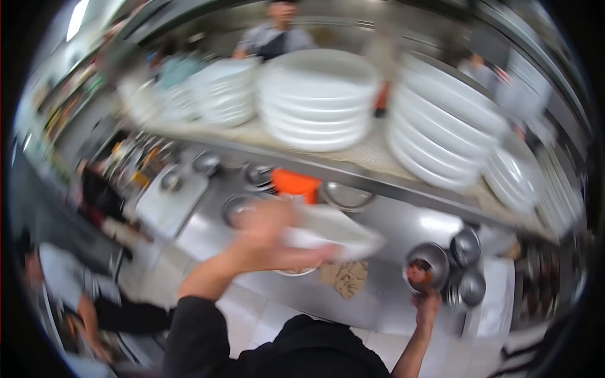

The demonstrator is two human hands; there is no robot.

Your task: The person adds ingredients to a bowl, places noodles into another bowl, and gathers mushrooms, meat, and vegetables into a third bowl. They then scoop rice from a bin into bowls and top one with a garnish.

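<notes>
The picture is blurred by motion. My left hand (268, 242) is raised over the steel counter (391, 227) and grips a white plate (334, 233) by its near edge. My right hand (427, 305) is lower, at the counter's front edge, touching the rim of a small steel bowl (427, 266) that has reddish food in it. A brown crumpled cloth (344, 277) lies on the counter between my hands.
A shelf (353, 160) above the counter carries tall stacks of white plates (318, 94). More steel bowls (466, 247), an orange container (296, 184) and a white board (167, 205) sit on the counter. A person (277, 34) stands behind the shelf; another crouches at the lower left (75, 283).
</notes>
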